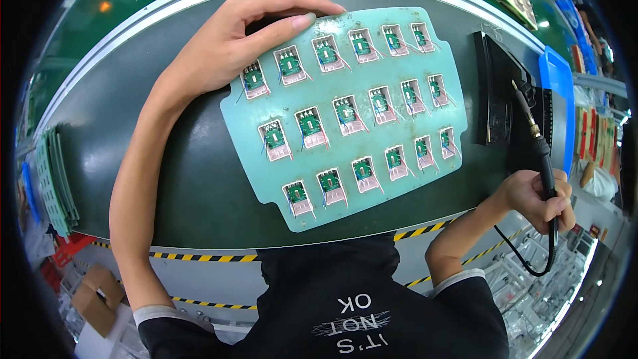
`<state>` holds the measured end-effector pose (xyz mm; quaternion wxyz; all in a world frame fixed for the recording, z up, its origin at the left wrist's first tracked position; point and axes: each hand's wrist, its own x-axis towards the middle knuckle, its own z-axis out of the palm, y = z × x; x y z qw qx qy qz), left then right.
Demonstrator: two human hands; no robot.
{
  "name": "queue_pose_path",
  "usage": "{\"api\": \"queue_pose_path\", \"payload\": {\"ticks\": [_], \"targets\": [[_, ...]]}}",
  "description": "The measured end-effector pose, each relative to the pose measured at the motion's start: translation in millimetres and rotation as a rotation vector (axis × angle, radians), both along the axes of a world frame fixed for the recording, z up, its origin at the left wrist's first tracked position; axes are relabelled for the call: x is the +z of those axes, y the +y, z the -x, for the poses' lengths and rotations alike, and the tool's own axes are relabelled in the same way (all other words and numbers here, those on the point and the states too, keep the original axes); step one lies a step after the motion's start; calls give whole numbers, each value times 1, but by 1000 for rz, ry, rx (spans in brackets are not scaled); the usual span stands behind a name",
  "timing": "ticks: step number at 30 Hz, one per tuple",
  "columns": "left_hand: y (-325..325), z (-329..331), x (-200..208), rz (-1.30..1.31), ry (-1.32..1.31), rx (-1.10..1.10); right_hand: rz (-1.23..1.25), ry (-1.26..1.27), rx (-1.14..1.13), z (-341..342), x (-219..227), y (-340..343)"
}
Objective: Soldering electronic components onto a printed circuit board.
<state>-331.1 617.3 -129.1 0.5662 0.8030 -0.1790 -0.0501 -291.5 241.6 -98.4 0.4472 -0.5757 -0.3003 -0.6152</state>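
Note:
A pale green fixture board (345,147) lies on the dark green table in front of me, slightly tilted. Three rows of cut-outs in it hold small white housings, each with a green circuit board (290,65) and thin red and blue wires. My left hand (229,40) grips its far left edge, thumb on the face and fingers along the rim; some fingertips are hidden. To the right of the board, my right hand (539,201) is closed round a soldering iron (543,159), whose metal tip points up and away, apart from the board.
Beyond the board's right edge is a black holder or tray (495,93), with a blue bin (561,100) beside it. Several similar green boards (56,179) stand stacked at the far left. A black cord (525,262) hangs from the iron. A cardboard box (98,299) sits lower left.

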Motion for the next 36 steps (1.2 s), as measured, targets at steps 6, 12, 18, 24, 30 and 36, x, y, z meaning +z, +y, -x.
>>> {"api": "queue_pose_path", "payload": {"ticks": [6,12,18,24,30,36], "targets": [[-1,-1,-6,23,-54,37,9,8,12,0,-1,2],[-1,0,-7,41,-52,49,14,3,12,0,-1,0],[1,-2,-3,-23,1,4,24,-9,11,-2,-1,-2],[0,0,-6,0,-24,14,30,-15,11,-2,-2,-3],[0,0,-3,-1,9,11,32,-8,7,-1,-2,-1],[-1,-1,-5,-2,-10,15,27,1,-24,0,-1,1]]}}
